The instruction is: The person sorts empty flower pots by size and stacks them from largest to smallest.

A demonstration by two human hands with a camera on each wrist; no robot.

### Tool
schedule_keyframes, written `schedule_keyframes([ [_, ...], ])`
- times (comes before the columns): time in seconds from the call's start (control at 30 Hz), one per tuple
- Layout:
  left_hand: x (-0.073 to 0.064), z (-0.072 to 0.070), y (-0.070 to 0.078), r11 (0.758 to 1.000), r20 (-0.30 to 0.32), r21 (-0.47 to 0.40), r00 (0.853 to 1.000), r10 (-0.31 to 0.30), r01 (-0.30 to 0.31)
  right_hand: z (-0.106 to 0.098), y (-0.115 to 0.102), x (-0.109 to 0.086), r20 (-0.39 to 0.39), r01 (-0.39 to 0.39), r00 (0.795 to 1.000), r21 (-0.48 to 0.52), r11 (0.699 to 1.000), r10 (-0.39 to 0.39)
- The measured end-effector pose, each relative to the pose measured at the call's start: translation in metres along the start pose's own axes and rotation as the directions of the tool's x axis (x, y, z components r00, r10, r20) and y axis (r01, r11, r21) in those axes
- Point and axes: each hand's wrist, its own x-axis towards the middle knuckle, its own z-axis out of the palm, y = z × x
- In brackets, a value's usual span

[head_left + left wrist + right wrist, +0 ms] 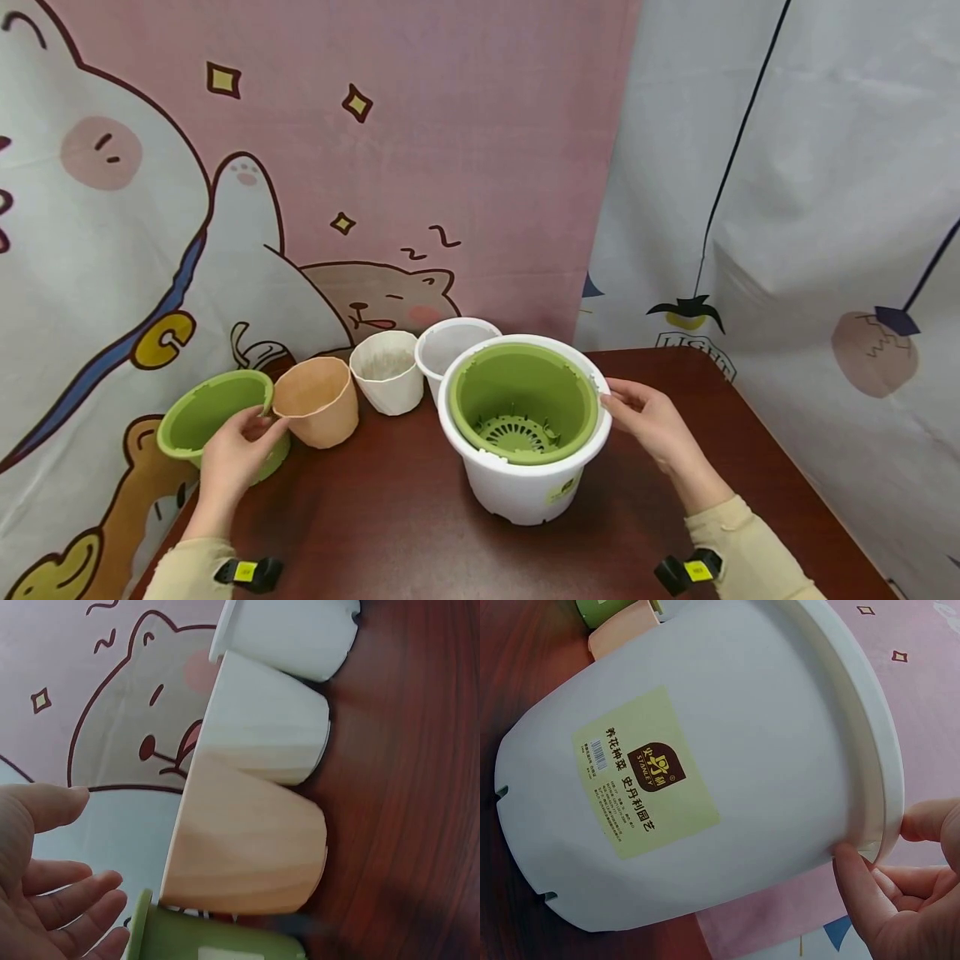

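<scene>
A large white flowerpot (517,487) stands on the table with a green flowerpot (525,379) nested inside it. My right hand (651,419) pinches the white pot's rim at its right side; in the right wrist view, thumb and fingers (862,881) lie on either side of the rim. My left hand (238,454) is at the near right side of another green flowerpot (213,412), its thumb apart from the loosely bent fingers (82,900) in the left wrist view. Whether it touches that pot's rim I cannot tell. Beside it stands an orange flowerpot (322,417).
A cream faceted flowerpot (390,392) and a smaller white flowerpot (429,367) continue the row at the back of the brown table (360,525). Behind them hangs a pink cartoon-printed cloth (465,167); a pale printed cloth (795,250) hangs on the right.
</scene>
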Motion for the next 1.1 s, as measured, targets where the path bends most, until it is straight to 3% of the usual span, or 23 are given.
schedule_keyframes([
  [0.43,0.005,-0.031,-0.029,0.994,-0.159,0.057,0.984,-0.086,0.096,0.0,-0.001,-0.001,0.001,0.003,1.0,-0.013,1.0,-0.003],
  [0.73,0.007,-0.049,-0.042,0.979,-0.175,0.066,0.968,-0.18,0.194,0.0,-0.002,-0.001,0.001,0.012,1.0,-0.003,1.0,-0.012],
  [1.1,0.014,-0.064,-0.059,0.956,-0.132,0.038,0.949,-0.285,0.292,0.0,-0.002,-0.001,-0.001,0.012,1.0,-0.004,1.0,-0.012],
])
